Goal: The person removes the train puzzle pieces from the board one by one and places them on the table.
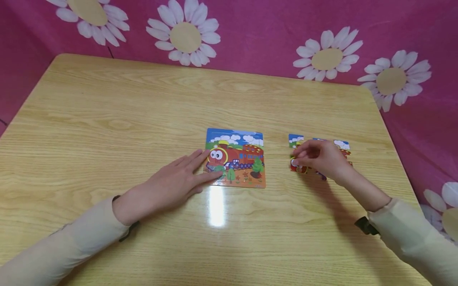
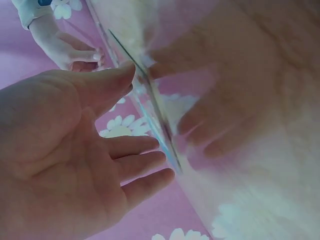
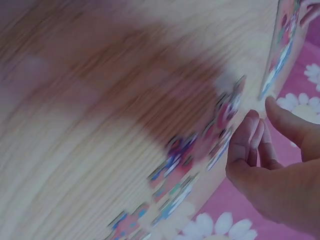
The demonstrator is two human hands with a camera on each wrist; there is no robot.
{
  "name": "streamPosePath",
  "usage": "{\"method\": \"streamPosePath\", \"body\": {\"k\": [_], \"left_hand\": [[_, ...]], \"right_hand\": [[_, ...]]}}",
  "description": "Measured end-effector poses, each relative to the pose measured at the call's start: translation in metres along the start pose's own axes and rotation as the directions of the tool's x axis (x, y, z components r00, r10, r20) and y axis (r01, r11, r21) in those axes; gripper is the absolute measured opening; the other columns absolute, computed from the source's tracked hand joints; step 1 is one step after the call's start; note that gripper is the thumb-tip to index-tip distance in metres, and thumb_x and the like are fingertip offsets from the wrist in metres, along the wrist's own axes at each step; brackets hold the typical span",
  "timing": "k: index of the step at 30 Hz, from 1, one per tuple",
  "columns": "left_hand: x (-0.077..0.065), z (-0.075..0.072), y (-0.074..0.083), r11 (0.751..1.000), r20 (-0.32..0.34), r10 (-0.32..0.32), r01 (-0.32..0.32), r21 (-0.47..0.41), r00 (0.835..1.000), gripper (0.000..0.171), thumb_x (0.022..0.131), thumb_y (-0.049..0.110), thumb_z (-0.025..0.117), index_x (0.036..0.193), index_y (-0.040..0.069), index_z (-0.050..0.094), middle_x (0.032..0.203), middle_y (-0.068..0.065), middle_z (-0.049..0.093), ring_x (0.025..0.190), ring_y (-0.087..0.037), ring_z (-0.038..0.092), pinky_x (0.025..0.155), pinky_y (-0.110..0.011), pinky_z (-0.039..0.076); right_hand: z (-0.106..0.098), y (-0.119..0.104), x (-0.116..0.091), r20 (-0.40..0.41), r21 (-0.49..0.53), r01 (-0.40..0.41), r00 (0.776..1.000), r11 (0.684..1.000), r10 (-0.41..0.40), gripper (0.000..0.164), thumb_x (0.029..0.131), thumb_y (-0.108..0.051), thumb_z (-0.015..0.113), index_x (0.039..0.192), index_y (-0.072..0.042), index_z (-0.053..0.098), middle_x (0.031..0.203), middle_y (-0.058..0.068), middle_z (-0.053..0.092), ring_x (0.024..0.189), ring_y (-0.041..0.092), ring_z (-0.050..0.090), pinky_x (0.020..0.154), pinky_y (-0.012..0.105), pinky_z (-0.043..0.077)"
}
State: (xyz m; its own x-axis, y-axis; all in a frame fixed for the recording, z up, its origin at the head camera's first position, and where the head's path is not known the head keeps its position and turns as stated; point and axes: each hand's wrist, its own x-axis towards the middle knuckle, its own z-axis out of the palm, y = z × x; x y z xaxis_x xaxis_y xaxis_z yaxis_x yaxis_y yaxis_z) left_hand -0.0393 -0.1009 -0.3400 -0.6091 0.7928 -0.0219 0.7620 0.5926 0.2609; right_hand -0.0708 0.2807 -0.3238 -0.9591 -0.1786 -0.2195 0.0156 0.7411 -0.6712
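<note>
A square jigsaw puzzle (image 1: 243, 174) with a red cartoon train on it lies flat on the table. My left hand (image 1: 173, 178) rests at its left side, fingers extended, with the thumb over the lower left corner. To the right of the puzzle lie several loose puzzle pieces (image 1: 296, 139), partly covered by my right hand (image 1: 327, 159). The right fingertips hover by a piece with part of the train's face (image 1: 298, 168). In the right wrist view a gap shows between the right thumb (image 3: 282, 115) and the bent fingers, with no piece between them.
The wood-grain table (image 1: 125, 103) spreads around the puzzle and reflects light in front of it. A pink cloth with large white daisies (image 1: 254, 35) hangs behind the table and along its right side.
</note>
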Motion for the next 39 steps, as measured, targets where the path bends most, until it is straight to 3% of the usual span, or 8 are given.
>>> {"method": "streamPosePath", "body": {"k": [7, 10, 13, 19, 29, 39], "left_hand": [[0.016, 0.005, 0.015, 0.982, -0.066, 0.159, -0.151, 0.114, 0.985, 0.044, 0.096, 0.022, 0.064, 0.14, 0.02, 0.057, 0.144, -0.032, 0.042, 0.136, -0.043, 0.038, 0.11, -0.045, 0.033], [0.024, 0.007, 0.024, 0.984, -0.028, 0.155, -0.152, 0.093, 0.987, 0.047, 0.096, 0.023, 0.064, 0.142, 0.021, 0.055, 0.148, -0.031, 0.037, 0.138, -0.042, 0.035, 0.111, -0.045, 0.032], [0.031, 0.008, 0.034, 0.993, 0.043, 0.108, -0.11, 0.046, 0.993, 0.051, 0.096, 0.026, 0.064, 0.145, 0.023, 0.05, 0.153, -0.028, 0.031, 0.141, -0.042, 0.03, 0.112, -0.047, 0.03], [0.036, 0.009, 0.044, 0.998, 0.13, 0.051, -0.055, 0.024, 0.99, 0.057, 0.097, 0.031, 0.062, 0.15, 0.025, 0.043, 0.155, -0.027, 0.027, 0.144, -0.04, 0.024, 0.11, -0.047, 0.034], [0.036, 0.011, 0.046, 0.996, 0.148, 0.046, -0.056, 0.063, 0.988, 0.058, 0.097, 0.034, 0.062, 0.151, 0.024, 0.042, 0.155, -0.026, 0.026, 0.144, -0.039, 0.022, 0.111, -0.046, 0.033], [0.036, 0.012, 0.046, 0.995, 0.143, 0.043, -0.055, 0.079, 0.989, 0.058, 0.096, 0.034, 0.063, 0.15, 0.024, 0.043, 0.155, -0.026, 0.028, 0.144, -0.038, 0.024, 0.11, -0.045, 0.034]], "right_hand": [[0.025, -0.025, -0.003, 0.02, 0.03, 0.059, 0.998, 0.998, -0.059, 0.016, 0.087, -0.005, 0.074, 0.1, 0.002, 0.071, 0.086, 0.008, 0.067, 0.073, 0.013, 0.06, 0.061, 0.02, 0.048], [0.04, -0.036, -0.001, 0.05, 0.057, 0.09, 0.994, 0.994, -0.093, 0.016, 0.086, -0.002, 0.074, 0.101, 0.003, 0.071, 0.087, 0.007, 0.067, 0.077, 0.016, 0.06, 0.066, 0.02, 0.049], [0.052, -0.044, 0.002, 0.078, 0.069, 0.095, 0.992, 0.993, -0.1, 0.016, 0.086, -0.001, 0.074, 0.101, 0.003, 0.07, 0.085, 0.006, 0.066, 0.077, 0.018, 0.058, 0.067, 0.021, 0.048], [0.064, -0.051, 0.007, 0.102, 0.018, 0.105, 0.989, 0.994, -0.106, 0.016, 0.083, -0.006, 0.078, 0.095, 0.001, 0.07, 0.078, 0.003, 0.063, 0.072, 0.016, 0.055, 0.064, 0.022, 0.044], [0.065, -0.055, 0.01, 0.125, -0.015, 0.045, 0.991, 0.999, -0.042, 0.019, 0.084, -0.013, 0.079, 0.094, -0.002, 0.068, 0.08, 0.003, 0.061, 0.075, 0.018, 0.053, 0.066, 0.026, 0.042], [0.069, -0.056, 0.006, 0.059, 0.052, 0.095, 0.993, 0.994, -0.098, 0.016, 0.083, -0.003, 0.078, 0.093, -0.001, 0.066, 0.086, 0.007, 0.067, 0.079, 0.019, 0.061, 0.073, 0.025, 0.051]]}}
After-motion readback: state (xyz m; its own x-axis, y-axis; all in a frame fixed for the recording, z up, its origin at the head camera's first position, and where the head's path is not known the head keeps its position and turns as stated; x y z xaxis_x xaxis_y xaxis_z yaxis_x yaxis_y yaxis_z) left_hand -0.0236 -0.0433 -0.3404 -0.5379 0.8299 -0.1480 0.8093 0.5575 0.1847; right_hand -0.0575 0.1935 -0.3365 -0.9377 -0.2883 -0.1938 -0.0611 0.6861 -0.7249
